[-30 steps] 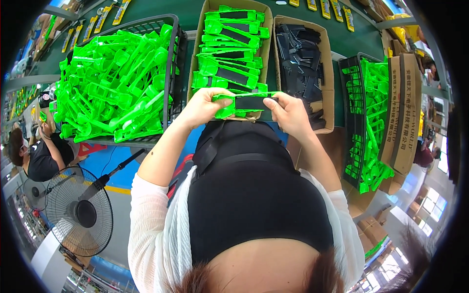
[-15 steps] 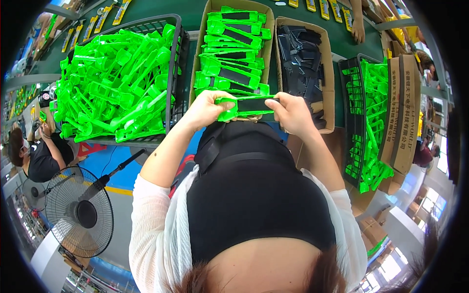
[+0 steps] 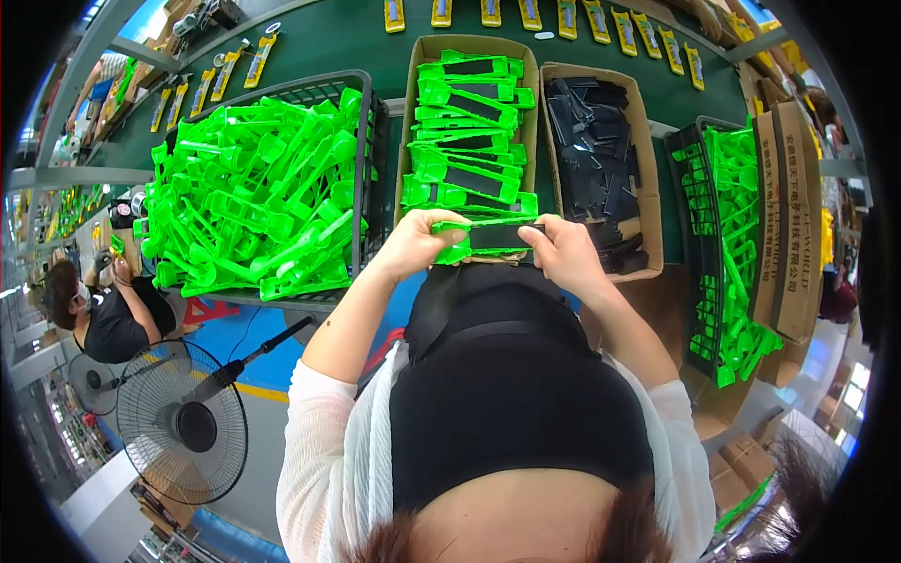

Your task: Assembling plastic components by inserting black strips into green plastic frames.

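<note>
Between my two hands, in front of my waist, is a long green plastic part (image 3: 457,252) with a flat black strip (image 3: 495,236) along its middle. My left hand (image 3: 414,246) is closed on its left end, thumb on top. My right hand (image 3: 570,257) pinches the right end, the thumb at the end of the strip. Just beyond them stands an open cardboard box (image 3: 407,150) with stacked green parts (image 3: 481,178) bearing black strips. To its right, another cardboard box (image 3: 648,188) holds loose black strips (image 3: 589,131).
A black crate (image 3: 362,178) heaped with green parts (image 3: 258,188) stands left; another crate (image 3: 692,188) is at right beside upright cardboard (image 3: 788,225). Yellow pieces (image 3: 568,19) line the green table (image 3: 347,47). A fan (image 3: 195,427) and another person (image 3: 117,310) are at left.
The whole view has shifted, so everything sits lower and further right. Another person's hand at the upper right has gone from view. Both my hands keep hold of the green part.
</note>
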Available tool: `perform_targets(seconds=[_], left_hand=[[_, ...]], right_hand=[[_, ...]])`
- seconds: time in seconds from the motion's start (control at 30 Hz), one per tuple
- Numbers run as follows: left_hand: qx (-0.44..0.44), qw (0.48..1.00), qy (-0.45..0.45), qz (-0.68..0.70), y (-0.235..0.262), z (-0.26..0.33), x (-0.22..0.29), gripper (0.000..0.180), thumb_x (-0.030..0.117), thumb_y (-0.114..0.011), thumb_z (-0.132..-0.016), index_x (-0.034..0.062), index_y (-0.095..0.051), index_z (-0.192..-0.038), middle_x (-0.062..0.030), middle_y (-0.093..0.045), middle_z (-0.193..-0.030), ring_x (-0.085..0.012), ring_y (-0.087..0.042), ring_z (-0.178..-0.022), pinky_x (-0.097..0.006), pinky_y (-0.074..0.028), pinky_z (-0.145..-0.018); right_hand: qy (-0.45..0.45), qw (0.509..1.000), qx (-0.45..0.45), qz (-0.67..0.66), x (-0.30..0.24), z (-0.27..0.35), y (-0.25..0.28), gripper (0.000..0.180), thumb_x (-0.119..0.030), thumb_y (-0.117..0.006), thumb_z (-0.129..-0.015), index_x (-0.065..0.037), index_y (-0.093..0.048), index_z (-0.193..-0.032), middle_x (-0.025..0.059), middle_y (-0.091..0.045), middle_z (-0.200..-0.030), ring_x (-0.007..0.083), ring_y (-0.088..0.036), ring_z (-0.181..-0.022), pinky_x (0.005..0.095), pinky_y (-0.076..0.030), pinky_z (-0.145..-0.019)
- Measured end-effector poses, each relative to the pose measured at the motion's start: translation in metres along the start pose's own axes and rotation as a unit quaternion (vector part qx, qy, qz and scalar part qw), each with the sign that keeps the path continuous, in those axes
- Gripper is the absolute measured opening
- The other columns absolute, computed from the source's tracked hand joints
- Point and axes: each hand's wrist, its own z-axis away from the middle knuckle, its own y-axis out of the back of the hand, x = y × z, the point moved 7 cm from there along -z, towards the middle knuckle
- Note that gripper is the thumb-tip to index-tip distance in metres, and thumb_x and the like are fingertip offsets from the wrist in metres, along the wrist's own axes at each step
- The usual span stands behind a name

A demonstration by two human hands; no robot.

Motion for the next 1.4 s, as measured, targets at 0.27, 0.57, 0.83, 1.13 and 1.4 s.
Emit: perform_targets(seconds=[0.27, 0.57, 0.83, 1.13, 1.4], left_hand=[[0.003, 1.000, -0.009, 0.028, -0.004, 0.006, 0.009, 0.014, 0.002, -0.056, -0.082, -0.0001, -0.061, -0.095, -0.0057, -0.063, -0.077, -0.0116, -0.060, -0.065, -0.024, -0.048, -0.058], [0.037, 0.999, -0.039, 0.002, -0.005, -0.002, 0.033, 0.016, 0.002, -0.059, -0.081, -0.0013, -0.060, -0.096, -0.0076, -0.062, -0.076, -0.0156, -0.061, -0.065, -0.025, -0.048, -0.058], [0.041, 0.997, -0.056, 0.029, -0.008, -0.008, 0.033, 0.014, 0.002, -0.057, -0.082, -0.0030, -0.060, -0.094, -0.0078, -0.063, -0.078, -0.0147, -0.062, -0.067, -0.024, -0.049, -0.060], [-0.001, 0.998, -0.058, 0.000, -0.009, -0.002, 0.033, 0.016, 0.008, -0.061, -0.081, -0.0009, -0.061, -0.094, -0.0055, -0.063, -0.077, -0.0104, -0.060, -0.067, -0.023, -0.047, -0.060], [0.113, 0.844, -0.131, -0.508, -0.024, -0.009, 0.050, 0.029, 0.027, -0.067, -0.075, 0.0003, -0.062, -0.086, -0.0180, -0.058, -0.067, -0.0284, -0.058, -0.062, -0.034, -0.043, -0.057]], right_hand=[[0.026, 0.998, 0.043, 0.034, -0.001, 0.003, 0.005, 0.029, -0.024, -0.057, -0.083, 0.004, -0.056, -0.073, 0.0163, -0.053, -0.054, 0.0253, -0.055, -0.049, 0.0353, -0.041, -0.049], [0.029, 0.998, 0.047, 0.012, -0.007, -0.016, 0.023, 0.026, -0.022, -0.059, -0.080, 0.003, -0.058, -0.074, 0.0164, -0.055, -0.056, 0.0269, -0.057, -0.051, 0.0357, -0.043, -0.050], [0.038, 0.981, 0.060, 0.178, -0.004, -0.033, 0.017, 0.036, -0.031, -0.058, -0.081, 0.005, -0.056, -0.078, 0.0180, -0.057, -0.060, 0.0310, -0.060, -0.060, 0.0383, -0.047, -0.056], [-0.063, 0.997, -0.046, -0.004, 0.043, -0.038, 0.015, 0.042, -0.041, -0.067, -0.073, -0.002, -0.054, -0.083, 0.0083, -0.061, -0.063, 0.0134, -0.060, -0.055, 0.0265, -0.043, -0.049], [0.033, 0.995, 0.092, 0.016, 0.030, -0.023, 0.013, 0.031, -0.030, -0.066, -0.077, -0.002, -0.052, -0.079, 0.0052, -0.054, -0.055, 0.0098, -0.051, -0.051, 0.0260, -0.039, -0.048]])
